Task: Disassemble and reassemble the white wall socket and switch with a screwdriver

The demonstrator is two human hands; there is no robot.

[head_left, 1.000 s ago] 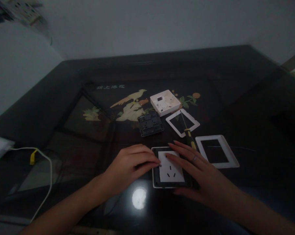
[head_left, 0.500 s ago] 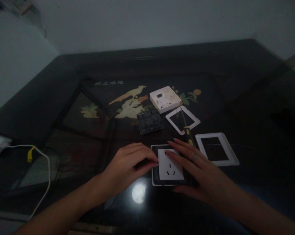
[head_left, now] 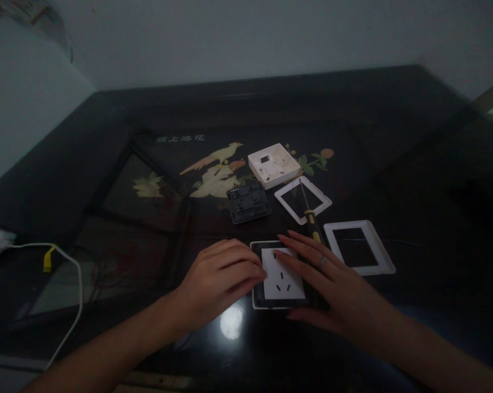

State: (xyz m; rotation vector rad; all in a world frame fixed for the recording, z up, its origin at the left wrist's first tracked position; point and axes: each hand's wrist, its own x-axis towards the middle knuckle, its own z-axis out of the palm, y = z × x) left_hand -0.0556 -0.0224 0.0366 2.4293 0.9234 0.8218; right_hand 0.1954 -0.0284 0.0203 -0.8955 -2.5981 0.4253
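A socket panel with a white slotted face and a dark surround lies on the dark glossy table, over a white base edge. My left hand is closed at the panel's left edge, its fingertips pinched together; whatever they may hold is too small to make out. My right hand rests over the panel's right side, fingers spread, with fingertips on its upper part and the thumb by the lower edge. Just beyond the right hand lies a screwdriver, its shaft across a white frame.
A white box and a black socket back lie beyond the hands. Another white frame is at the right. A white cable with a yellow tag runs along the left.
The fingers of my left hand have drawn closer together at the panel's edge. My right hand keeps its place on the panel. The whole view has shifted slightly.
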